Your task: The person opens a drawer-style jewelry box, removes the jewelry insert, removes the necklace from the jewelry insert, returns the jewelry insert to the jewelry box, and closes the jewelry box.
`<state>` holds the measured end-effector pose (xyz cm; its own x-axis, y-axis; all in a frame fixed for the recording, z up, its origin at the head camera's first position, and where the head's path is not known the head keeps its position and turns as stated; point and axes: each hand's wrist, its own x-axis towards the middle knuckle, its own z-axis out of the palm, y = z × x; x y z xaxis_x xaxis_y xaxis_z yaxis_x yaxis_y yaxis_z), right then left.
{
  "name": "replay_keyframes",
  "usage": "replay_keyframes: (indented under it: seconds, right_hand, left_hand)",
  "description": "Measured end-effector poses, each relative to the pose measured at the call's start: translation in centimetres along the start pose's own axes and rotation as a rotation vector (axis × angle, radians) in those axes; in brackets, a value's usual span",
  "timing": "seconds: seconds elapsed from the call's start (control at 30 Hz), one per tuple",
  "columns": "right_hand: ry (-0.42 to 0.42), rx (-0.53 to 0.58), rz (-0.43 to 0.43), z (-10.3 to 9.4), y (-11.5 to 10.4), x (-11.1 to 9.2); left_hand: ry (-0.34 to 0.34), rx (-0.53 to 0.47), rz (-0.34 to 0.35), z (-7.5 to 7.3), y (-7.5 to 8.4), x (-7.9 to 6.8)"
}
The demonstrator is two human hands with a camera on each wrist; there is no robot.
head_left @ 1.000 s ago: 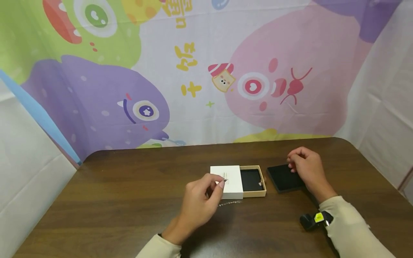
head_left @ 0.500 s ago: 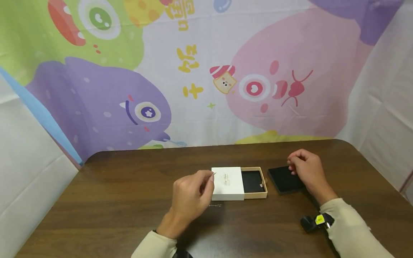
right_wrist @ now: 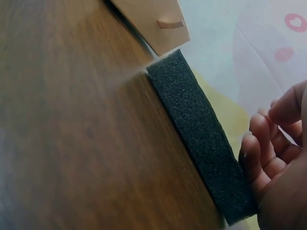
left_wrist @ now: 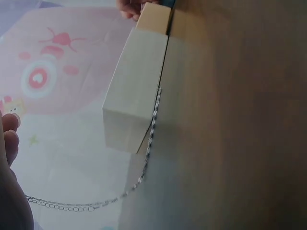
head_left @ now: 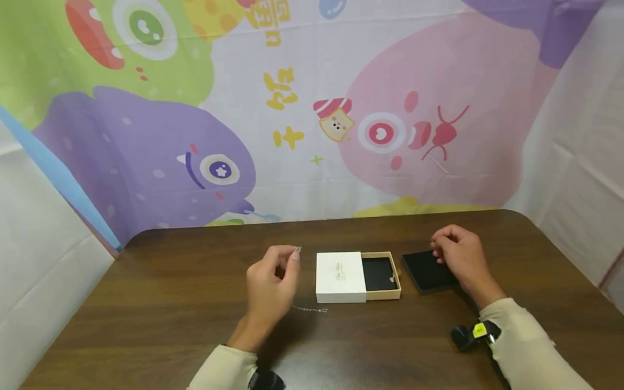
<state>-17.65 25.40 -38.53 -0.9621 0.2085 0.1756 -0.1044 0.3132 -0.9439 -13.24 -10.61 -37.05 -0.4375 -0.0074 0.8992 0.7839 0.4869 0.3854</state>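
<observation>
My left hand (head_left: 269, 281) pinches one end of a thin silver chain (head_left: 310, 310) between thumb and index fingertip, left of a white jewelry box (head_left: 339, 276). In the left wrist view, the chain (left_wrist: 145, 165) curves from the hand toward the box's lower edge, with small open links nearer the hand. My right hand (head_left: 463, 260) is over a black foam pad (head_left: 425, 275), its fingers loosely curled and nothing visible in them. Seen from the right wrist, the fingers lie close beside the upright-looking edge of the foam (right_wrist: 201, 139).
The box's tan drawer (head_left: 397, 290) is slid partway out to the right, with a black lining inside and a small pull tab (right_wrist: 171, 24) at its end. Everything rests on a brown wooden table (head_left: 161, 303), with a cartoon-printed cloth (head_left: 302, 184) behind it.
My left hand has moved left, away from in front of the box, drawing the chain along with it. The right hand stays over the foam pad.
</observation>
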Motion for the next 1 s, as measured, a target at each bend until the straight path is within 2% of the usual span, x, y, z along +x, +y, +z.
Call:
replay_keyframes:
  seconds: [0.17, 0.4, 0.73, 1.0]
  right_hand:
    - [-0.002, 0.002, -0.02, 0.3, -0.3, 0.0]
    - [-0.007, -0.006, -0.033, 0.5, -0.3, 0.0]
    - [0.004, -0.015, -0.028, 0.2, -0.2, -0.1]
    - [0.009, -0.026, -0.033, 0.1, -0.1, -0.1]
  left_hand:
    - [0.02, -0.009, -0.015, -0.1, -0.4, 0.7]
    - [0.033, -0.05, -0.078, -0.2, -0.4, 1.4]
    - [-0.052, -0.178, -0.187, -0.2, -0.2, 2.6]
    - [-0.065, -0.171, -0.268, -1.1, 0.3, 3.3]
